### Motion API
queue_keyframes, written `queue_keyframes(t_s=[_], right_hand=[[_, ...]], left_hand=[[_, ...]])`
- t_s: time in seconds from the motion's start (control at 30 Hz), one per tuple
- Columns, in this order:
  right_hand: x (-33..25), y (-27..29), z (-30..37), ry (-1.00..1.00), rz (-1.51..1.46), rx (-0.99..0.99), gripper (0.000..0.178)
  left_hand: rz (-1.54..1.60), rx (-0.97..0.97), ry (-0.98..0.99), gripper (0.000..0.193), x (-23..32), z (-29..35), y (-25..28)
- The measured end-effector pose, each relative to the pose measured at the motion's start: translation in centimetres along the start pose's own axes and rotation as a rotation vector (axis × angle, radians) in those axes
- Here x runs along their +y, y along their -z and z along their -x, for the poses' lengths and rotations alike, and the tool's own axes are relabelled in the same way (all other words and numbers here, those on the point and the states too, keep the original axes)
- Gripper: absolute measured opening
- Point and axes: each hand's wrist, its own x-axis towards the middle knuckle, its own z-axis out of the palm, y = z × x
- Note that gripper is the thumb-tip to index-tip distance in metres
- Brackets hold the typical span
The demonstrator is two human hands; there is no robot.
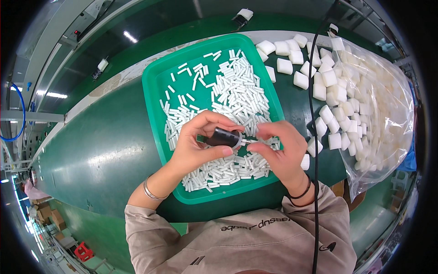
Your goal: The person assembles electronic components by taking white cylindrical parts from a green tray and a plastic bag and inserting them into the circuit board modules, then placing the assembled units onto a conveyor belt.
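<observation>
My left hand is wrapped round a short black cylinder, tilted above a green tray. A pale rim and small metal prongs show at its right end; its exact kind cannot be made out. Close to these prongs hovers my right hand, thumb and forefinger curved and apart, nothing visible between them. Below both hands, many short white stick-like pieces lie loose in the green tray, heaped mostly on its right side and near edge. My hands hide part of the heap.
White rounded blocks are strewn to the tray's right. More blocks fill a clear plastic bag at the table's right edge. A black cable hangs down across the right side. The green tabletop extends left of the tray.
</observation>
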Motion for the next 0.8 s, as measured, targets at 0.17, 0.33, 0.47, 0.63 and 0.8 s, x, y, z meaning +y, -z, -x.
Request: queue_keyframes(t_s=[0.17,0.33,0.47,0.63,0.8], right_hand=[[0.1,-0.1,0.3,-0.209,-0.236,-0.110,0.016],[-0.1,-0.8,0.1,-0.078,-0.213,-0.028,0.014],[0.0,-1.0,0.1,0.134,0.008,0.061,0.018],[0.0,-1.2,0.1,0.219,0.075,0.093,0.019],[0.0,-1.2,0.3,0.269,0.174,0.078,0.020]], left_hand=[[-0.112,-0.127,-0.120,0.033,-0.3,-0.2,0.5],[-0.149,-0.056,-0.064,0.071,-0.6,-0.7,0.5],[-0.061,-0.139,0.028,0.076,-0.2,-0.3,0.4],[0.023,-0.025,0.080,0.064,0.0,-0.4,-0.1],[0.147,-0.002,0.095,0.050,0.0,-0.5,0.0]])
